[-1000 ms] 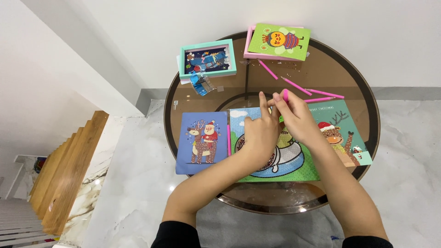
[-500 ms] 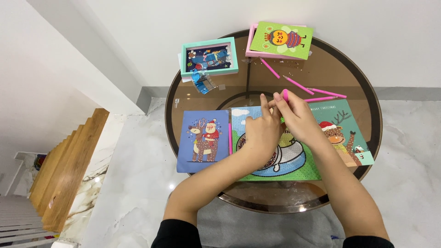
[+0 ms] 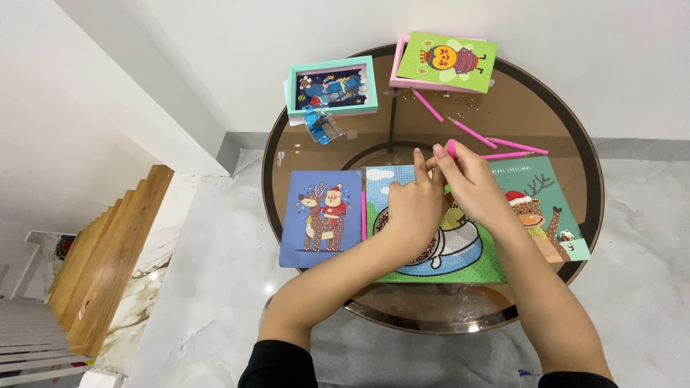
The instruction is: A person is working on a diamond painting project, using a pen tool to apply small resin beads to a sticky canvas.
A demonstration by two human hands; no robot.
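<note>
Fingers of my right hand (image 3: 471,179) pinch a pink applicator pen (image 3: 451,148), its rounded end sticking up above the knuckles; the wrist is bent inward over the middle canvas. My left hand (image 3: 413,205) lies palm-down on that same sheet, fingers loosely curled and the fingertips meeting the right hand near the pen's lower end. I think they steady the tip, but the contact is hidden, so I cannot tell if the left hand grips anything. Both forearms come up from the bottom edge, sleeves dark.

From the head camera, the diamond-painting canvas (image 3: 460,251) under my hands shows a round grey shape on green and blue. Just beside it on the left sits a blue Santa-and-reindeer card (image 3: 320,219); on the right, a green reindeer card (image 3: 546,208) partly under my right forearm. Spare pink pens (image 3: 496,140) lie further back, with a teal framed picture (image 3: 332,86) and a green bug picture (image 3: 447,61) on a pink tray.

All rest on a round brown glass table (image 3: 560,122) over a pale marble floor (image 3: 208,287); wooden stairs (image 3: 108,266) descend at left.
</note>
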